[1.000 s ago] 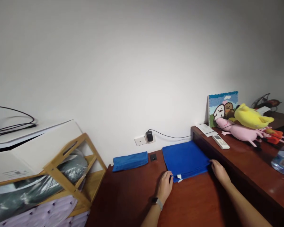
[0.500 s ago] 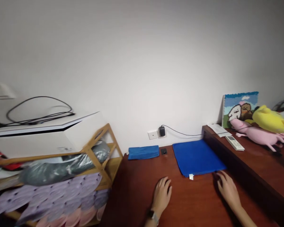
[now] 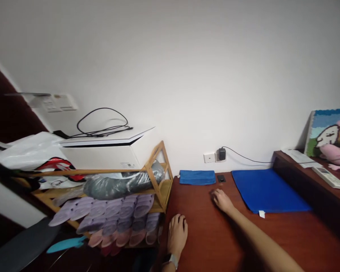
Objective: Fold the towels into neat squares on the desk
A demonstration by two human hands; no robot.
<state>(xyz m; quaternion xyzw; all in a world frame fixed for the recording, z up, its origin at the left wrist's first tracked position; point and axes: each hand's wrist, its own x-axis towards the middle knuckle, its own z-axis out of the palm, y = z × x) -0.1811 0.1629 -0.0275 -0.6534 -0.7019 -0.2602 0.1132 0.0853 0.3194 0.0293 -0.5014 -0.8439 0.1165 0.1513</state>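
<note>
My left hand (image 3: 177,235), a watch on its wrist, rests on the brown tabletop (image 3: 198,241) near its left edge, fingers apart and holding nothing. Loosely bent and slightly blurred, the fingers of my right hand (image 3: 222,201) are over the table just in front of a narrow folded blue cloth (image 3: 197,177). No object shows in that hand. A larger blue cloth (image 3: 269,192) lies flat to the right, its white tag at the front edge; neither hand touches it.
A raised ledge on the right carries a remote control (image 3: 330,177), paper (image 3: 302,158), a pink plush toy (image 3: 337,155) and a picture (image 3: 328,130). A plugged-in black adapter (image 3: 221,153) sits on the wall. At left, a wooden rack (image 3: 158,181) holds a white box (image 3: 107,156) and several slippers (image 3: 124,206).
Both hands have let go of the larger blue cloth. My right hand has crossed left towards the folded cloth; my left hand has drawn back to the table's left side. The view has turned left.
</note>
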